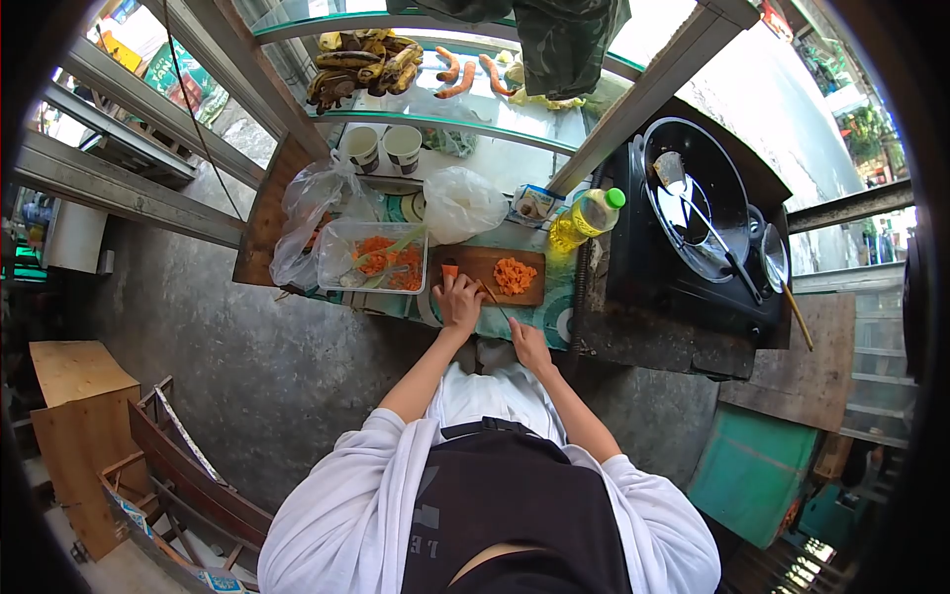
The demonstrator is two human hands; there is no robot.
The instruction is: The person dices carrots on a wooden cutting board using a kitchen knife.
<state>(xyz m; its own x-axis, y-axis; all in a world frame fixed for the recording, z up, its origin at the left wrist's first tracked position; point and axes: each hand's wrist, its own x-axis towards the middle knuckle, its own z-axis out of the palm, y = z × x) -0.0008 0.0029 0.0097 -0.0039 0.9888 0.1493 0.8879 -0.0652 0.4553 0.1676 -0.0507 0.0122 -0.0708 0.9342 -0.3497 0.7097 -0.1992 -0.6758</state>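
Observation:
On a wooden cutting board (pixel 482 259), my left hand (pixel 459 302) holds down a piece of carrot (pixel 450 271) with its fingers. My right hand (pixel 530 344) grips a knife (pixel 494 299), whose blade reaches over the board beside my left fingertips. A heap of diced carrot (pixel 515 276) lies on the board's right half. Just left of the board stands a clear plastic container (pixel 324 265), holding chopped carrot (pixel 377 255) and pale green stalks (pixel 404 243).
Behind the board are a white plastic bag (pixel 463 204), a small packet (pixel 535 206) and an oil bottle (pixel 588 220) with a green cap. A black stove (pixel 633 297) with a wok (pixel 696 198) stands right. Paper cups (pixel 403 148) and bananas (pixel 366 65) are further back.

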